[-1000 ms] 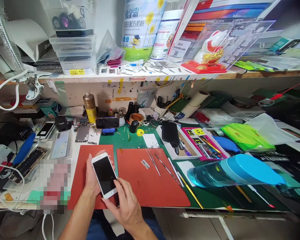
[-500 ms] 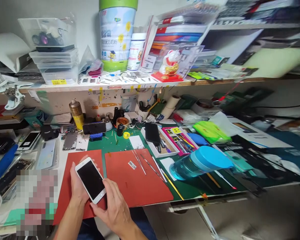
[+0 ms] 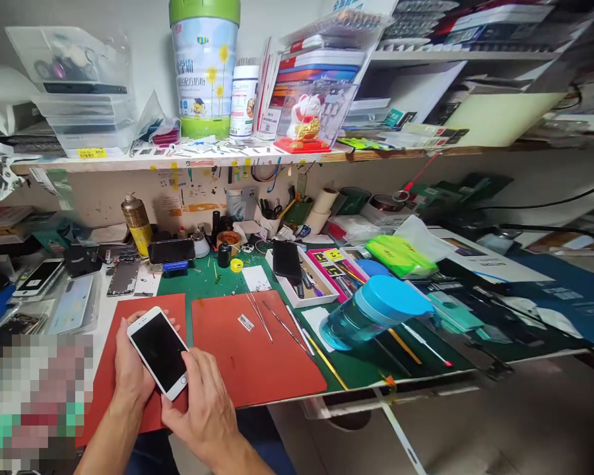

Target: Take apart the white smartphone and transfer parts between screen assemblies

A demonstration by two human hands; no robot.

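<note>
A white smartphone (image 3: 157, 349) with a dark screen and a round home button lies tilted above the left red mat (image 3: 101, 409). Its back rests in my left hand (image 3: 129, 369), whose fingertips show past the far edge. My right hand (image 3: 202, 399) grips the lower right corner, fingers along the side and thumb at the bottom edge. To the right, tweezers (image 3: 263, 322), a thin metal tool (image 3: 290, 330) and a small silvery piece (image 3: 245, 322) lie on another red mat (image 3: 257, 376).
A blue-lidded water bottle (image 3: 371, 313) stands right of the mats. Behind are a white tool box (image 3: 311, 300) and a propped phone (image 3: 172, 251). More phones (image 3: 72, 303) lie at left. A loaded shelf (image 3: 178, 156) overhangs the bench's back.
The whole view has shifted, so bench items appear further left. Both hands keep the same hold on the smartphone, and its screen stays dark.
</note>
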